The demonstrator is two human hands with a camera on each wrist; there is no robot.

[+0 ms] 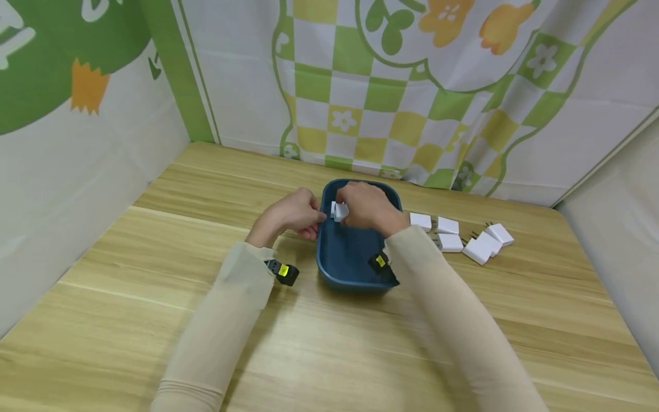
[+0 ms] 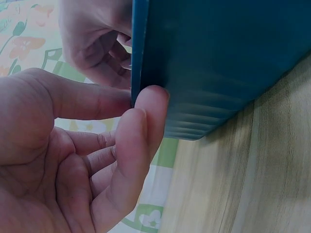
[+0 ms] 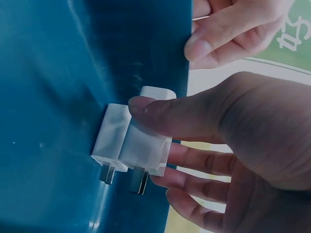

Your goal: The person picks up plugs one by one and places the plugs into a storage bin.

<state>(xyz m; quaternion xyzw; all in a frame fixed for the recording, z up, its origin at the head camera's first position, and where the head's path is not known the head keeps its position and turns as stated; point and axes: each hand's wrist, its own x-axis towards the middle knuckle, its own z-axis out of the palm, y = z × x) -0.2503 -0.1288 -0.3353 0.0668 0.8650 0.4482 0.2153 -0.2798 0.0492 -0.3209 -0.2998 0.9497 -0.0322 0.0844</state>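
Beige sleeves fill the bottom of the head view, each forearm carrying a small black wrist camera with a yellow patch, and both reach up toward the middle of the frame across the wooden desk [image 1: 154,297]. Left of centre, the left hand [image 1: 293,214] has its grip closed on the left rim of the dark blue plastic bin [image 1: 350,269]; the left wrist view shows the thumb [image 2: 92,99] and a fingertip pinching that rim, the other fingers loosely curled behind. At the centre the bin stands on the desk, and over its far part the right hand [image 1: 366,206] holds a white plug adapter [image 1: 340,212]. From the right wrist view, the thumb [image 3: 170,114] lies across the top of the adapter [image 3: 146,145] with the fingers curled beneath, so the grip is closed around it, prongs pointing to the lower edge of the frame; a second white adapter [image 3: 111,138] sits right against it on the blue wall side, though whether the hand grips that one too I cannot tell. Right of the bin, five more white adapters [image 1: 463,237] lie in a loose cluster on the desk. Green, yellow and white checked flower-print cloth [image 1: 412,86] hangs across the upper part of the frame.
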